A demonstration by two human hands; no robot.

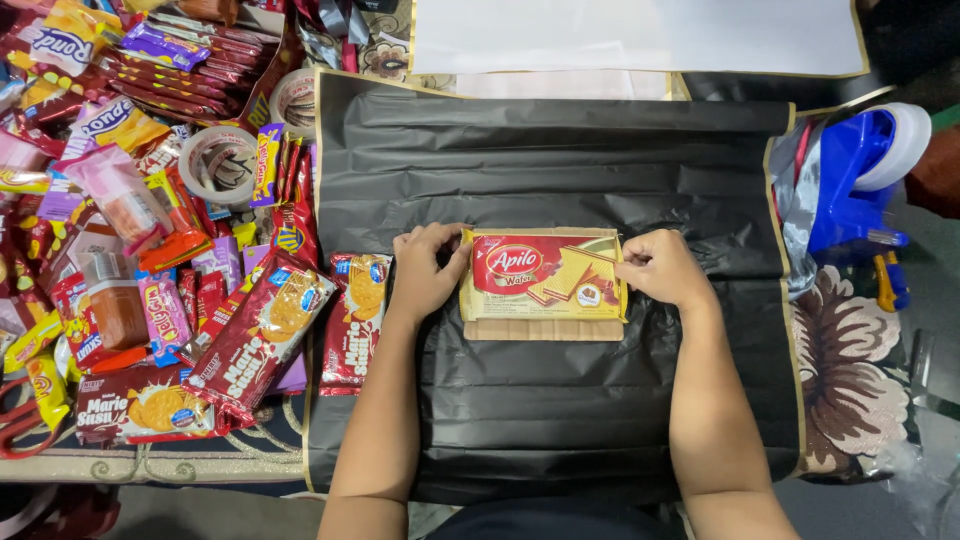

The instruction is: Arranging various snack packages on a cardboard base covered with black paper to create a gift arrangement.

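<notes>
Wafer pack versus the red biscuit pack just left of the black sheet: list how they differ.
The wafer pack lies crosswise on the black sheet, with the left hand and right hand at its ends; the red biscuit pack lies lengthwise, untouched, narrower. Both are red snack wrappers.

Snack packets (150, 250) heaped at left w/ tape rolls (218, 160), blue tape dispenser (850, 180) right, white sheet (640, 35) up top.
</notes>
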